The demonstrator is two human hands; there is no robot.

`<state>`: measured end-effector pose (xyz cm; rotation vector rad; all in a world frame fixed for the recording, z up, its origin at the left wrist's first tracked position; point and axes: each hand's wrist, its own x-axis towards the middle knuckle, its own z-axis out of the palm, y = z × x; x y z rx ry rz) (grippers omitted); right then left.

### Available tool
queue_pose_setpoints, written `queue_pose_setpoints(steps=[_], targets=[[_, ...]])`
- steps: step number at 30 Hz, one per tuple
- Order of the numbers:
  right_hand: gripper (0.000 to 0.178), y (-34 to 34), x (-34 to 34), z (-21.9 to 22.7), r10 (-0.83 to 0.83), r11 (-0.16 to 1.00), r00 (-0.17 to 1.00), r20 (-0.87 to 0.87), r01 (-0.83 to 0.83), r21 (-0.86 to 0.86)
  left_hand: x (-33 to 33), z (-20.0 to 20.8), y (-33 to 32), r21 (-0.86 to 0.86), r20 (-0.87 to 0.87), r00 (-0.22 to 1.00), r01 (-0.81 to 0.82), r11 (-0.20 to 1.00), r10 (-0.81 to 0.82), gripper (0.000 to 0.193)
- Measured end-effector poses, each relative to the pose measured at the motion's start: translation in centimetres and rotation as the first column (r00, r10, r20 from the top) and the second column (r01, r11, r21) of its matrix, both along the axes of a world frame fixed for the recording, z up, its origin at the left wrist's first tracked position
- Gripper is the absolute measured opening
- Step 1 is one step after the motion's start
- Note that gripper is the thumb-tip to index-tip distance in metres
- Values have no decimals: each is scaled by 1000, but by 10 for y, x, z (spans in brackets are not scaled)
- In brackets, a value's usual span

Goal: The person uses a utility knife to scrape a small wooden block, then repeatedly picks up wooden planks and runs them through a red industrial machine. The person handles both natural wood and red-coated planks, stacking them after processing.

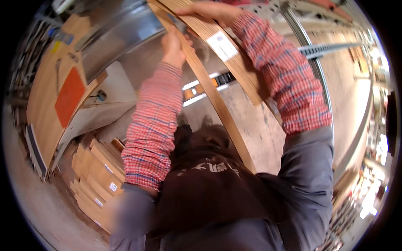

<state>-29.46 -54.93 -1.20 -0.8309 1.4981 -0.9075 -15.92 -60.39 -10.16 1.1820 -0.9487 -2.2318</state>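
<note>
My left hand [172, 47] is closed around a narrow wooden strip [213, 98], which runs from the top of the view down toward my right side. Beside it, a wider wood-grain board [245, 79] slants the same way and carries a white label [222, 46]. My right hand [212, 11] grips this board near its far end, fingers over its edge. Toward their far ends the two pieces come close together; nearer to me a gap parts them. Some fingers of both hands are hidden by the wood.
At left stands a wooden worktable [44, 98] with an orange sheet [70, 97] on it. Labelled boards [98, 167] are stacked low on the left. A shiny metal surface [121, 42] lies ahead. To my right runs a metal rail [320, 79], with a slotted bar [331, 50] crossing it.
</note>
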Motion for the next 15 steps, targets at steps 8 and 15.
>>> queue_pose_setpoints(steps=[8, 15], targets=[[68, -26, 25, 7, -206, 978, 958, -198, 210, 1, -26, -11, 5, 160, -319, 938, -86, 983, 134, 45], [78, -26, 13, -15, -231, 928, 770, -595, 357, 102, -34, -18, 14, 223, -435, 897, 24, 974, 78, 59]])
